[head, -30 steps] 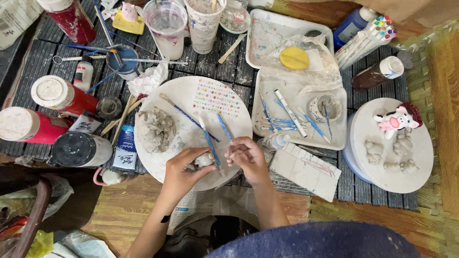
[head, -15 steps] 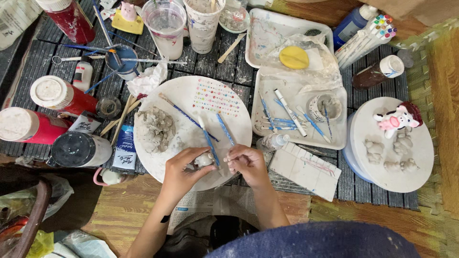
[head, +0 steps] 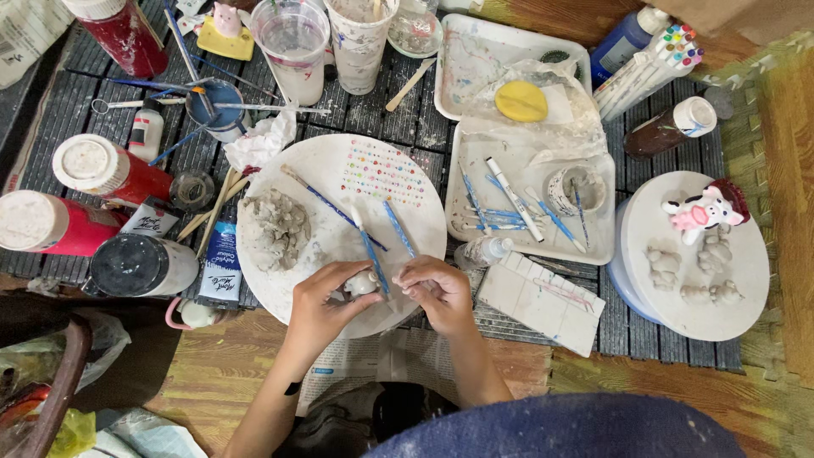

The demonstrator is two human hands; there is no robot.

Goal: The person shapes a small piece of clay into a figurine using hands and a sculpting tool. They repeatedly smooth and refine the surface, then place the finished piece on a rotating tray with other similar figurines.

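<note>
Craft workspace, paint bottles [head: 119, 174], brushes [head: 373, 250], clay lump [head: 280, 225], painted figurine [head: 704, 210]

Along the left edge, two red paint bottles with white caps [head: 102, 170] [head: 42, 222] are laid on their sides, a third red bottle [head: 127, 34] is stood at the top left, and a black-capped white jar [head: 140, 265] is laid below them. A blue-and-white paint tube [head: 222, 270] with a printed label is placed just left of the round white board [head: 415, 174], near a small white bottle with a black label [head: 146, 131]. At the upper right, a blue bottle [head: 626, 41] and a brown bottle with a white cap and pale label [head: 670, 127] are seen beside a pack of coloured markers [head: 653, 66].
</note>
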